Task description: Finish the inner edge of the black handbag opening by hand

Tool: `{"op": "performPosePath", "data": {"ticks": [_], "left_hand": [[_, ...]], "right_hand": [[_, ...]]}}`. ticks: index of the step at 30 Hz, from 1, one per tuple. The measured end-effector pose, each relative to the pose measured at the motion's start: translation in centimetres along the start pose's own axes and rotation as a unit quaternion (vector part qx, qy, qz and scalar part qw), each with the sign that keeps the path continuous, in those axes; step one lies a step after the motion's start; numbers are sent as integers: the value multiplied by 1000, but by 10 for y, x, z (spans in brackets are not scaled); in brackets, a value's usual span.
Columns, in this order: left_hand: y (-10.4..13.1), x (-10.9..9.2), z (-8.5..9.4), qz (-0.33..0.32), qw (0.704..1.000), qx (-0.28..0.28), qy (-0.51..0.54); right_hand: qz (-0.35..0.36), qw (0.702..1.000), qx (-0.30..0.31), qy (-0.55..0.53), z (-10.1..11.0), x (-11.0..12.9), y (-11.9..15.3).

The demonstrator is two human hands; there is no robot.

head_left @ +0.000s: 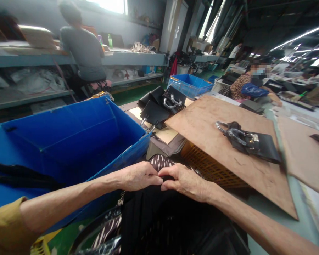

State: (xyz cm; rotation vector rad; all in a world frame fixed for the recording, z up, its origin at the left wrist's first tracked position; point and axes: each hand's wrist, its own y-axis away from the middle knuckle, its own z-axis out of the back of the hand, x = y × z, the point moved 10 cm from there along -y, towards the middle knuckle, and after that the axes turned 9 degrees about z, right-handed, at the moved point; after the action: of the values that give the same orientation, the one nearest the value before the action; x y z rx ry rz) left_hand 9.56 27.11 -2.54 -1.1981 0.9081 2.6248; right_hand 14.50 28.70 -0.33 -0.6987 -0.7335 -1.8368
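Note:
A dark black handbag [172, 219] lies across my lap, its lower part deep in shadow. At its upper edge, my left hand [139, 176] pinches the black material between thumb and fingers. Right beside it, fingertips almost meeting, my right hand [184, 182] pinches the same edge. A curved handle [91, 223], partly wrapped in clear plastic, sticks out at the lower left. On the brown board [202, 117] to the right rests another black handbag [260, 143] with plastic-wrapped handles and a metal clasp.
A large blue bin [77, 109] stands at left with black material [18, 175] inside. More black bags [159, 106] are piled ahead beside a smaller blue bin [190, 82]. A yellow crate [210, 166] sits under the board. One person [82, 53] sits at the far-left bench, another [240, 86] at right.

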Motion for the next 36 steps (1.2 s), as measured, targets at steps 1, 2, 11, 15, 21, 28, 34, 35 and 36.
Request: {"op": "performPosePath", "data": {"ticks": [1,2,11,15,21,28,34,35,36], "left_hand": [[1,1,2,1,1000,7,3],[2,3,4,6,1000,15,11],[38,26,2,87,992,35,84],[46,33,1,125,987,-15,99],[43,36,-2,120,984,-48,122],[48,35,9,109,984,-129,47],[49,34,9,100,984,-128,68],[48,34,9,96,984,-132,69],[48,34,10,94,984,-136,68]], "right_hand": [[-6,1000,4,-9,-1,-1,1],[-14,1000,7,-16,-2,-3,1],[-40,998,-1,-50,-3,-10,5],[-40,997,0,-61,-7,-11,4],[-34,999,-31,21,-4,-3,4],[1,992,-85,96,0,3,11],[17,988,-152,24,10,0,13],[22,988,-151,23,10,1,12],[28,988,-147,26,9,3,10]]}}
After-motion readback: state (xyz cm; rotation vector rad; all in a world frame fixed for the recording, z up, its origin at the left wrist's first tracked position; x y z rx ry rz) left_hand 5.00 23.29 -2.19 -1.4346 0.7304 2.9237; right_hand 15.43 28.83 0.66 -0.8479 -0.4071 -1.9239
